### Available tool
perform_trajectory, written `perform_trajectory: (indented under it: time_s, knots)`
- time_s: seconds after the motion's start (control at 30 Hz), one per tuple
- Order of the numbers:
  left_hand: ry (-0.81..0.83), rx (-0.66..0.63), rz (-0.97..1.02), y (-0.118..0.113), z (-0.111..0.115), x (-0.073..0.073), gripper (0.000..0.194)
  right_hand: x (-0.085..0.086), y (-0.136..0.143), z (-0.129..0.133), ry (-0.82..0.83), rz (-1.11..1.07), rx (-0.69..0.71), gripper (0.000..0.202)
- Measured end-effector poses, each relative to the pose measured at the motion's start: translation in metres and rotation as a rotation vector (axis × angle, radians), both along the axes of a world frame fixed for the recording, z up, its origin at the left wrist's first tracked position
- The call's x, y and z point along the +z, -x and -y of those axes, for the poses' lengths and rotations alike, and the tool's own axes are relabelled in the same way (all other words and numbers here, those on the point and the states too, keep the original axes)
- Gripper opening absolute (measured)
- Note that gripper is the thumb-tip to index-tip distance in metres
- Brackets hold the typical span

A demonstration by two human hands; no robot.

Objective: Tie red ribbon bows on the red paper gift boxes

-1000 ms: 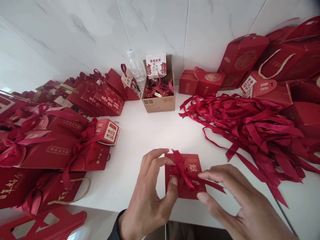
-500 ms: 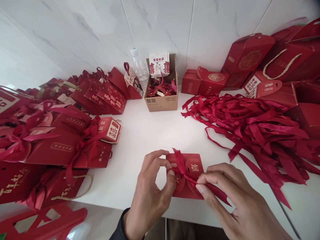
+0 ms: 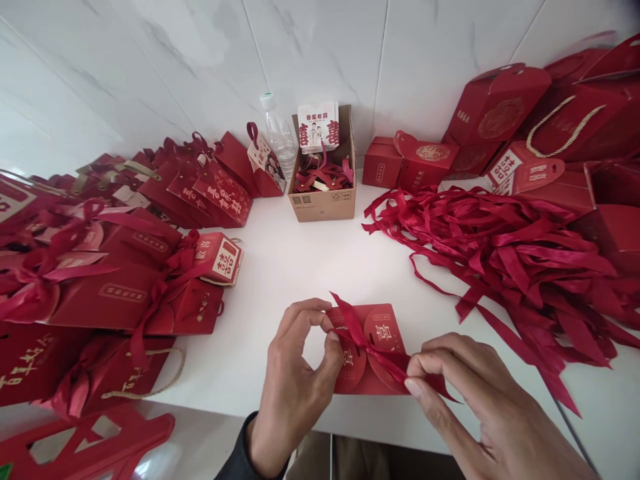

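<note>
A red gift box (image 3: 360, 385) with pale characters and rounded flaps sits at the table's front edge. A dark red ribbon (image 3: 354, 325) is knotted across its top, with one tail pointing up and back. My left hand (image 3: 305, 367) is closed at the box's left side, thumb and forefinger pinching one side of the ribbon. To the right, my right hand (image 3: 465, 393) pinches the other side of the ribbon between thumb and forefinger, a loose tail hanging below the fingertips. The ribbon runs between both hands over the box, partly hidden by the left fingers.
Finished-looking red boxes with bows (image 3: 120, 280) are piled on the left. A loose heap of red ribbons (image 3: 500, 260) lies on the right, before more red boxes (image 3: 425, 163). At the back stand a cardboard box (image 3: 323, 205) and a plastic bottle (image 3: 280, 137). A red stool (image 3: 125, 440) is below left.
Both hands have drawn slightly apart, the right one moving right with its ribbon end. The knot looks tighter, and the box has shifted a little left.
</note>
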State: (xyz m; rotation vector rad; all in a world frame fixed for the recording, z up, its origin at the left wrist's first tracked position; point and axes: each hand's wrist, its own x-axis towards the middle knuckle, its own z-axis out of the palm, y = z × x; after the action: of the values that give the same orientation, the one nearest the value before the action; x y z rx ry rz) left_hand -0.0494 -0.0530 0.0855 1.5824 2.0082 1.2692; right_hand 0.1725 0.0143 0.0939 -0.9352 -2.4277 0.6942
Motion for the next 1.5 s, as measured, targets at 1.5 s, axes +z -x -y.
perform_trajectory:
  time_s: [1.5]
  knots:
    - [-0.071, -0.266, -0.058, -0.003, 0.001, 0.005, 0.020, -0.004, 0.003, 0.001, 0.110, -0.014, -0.021, 0.012]
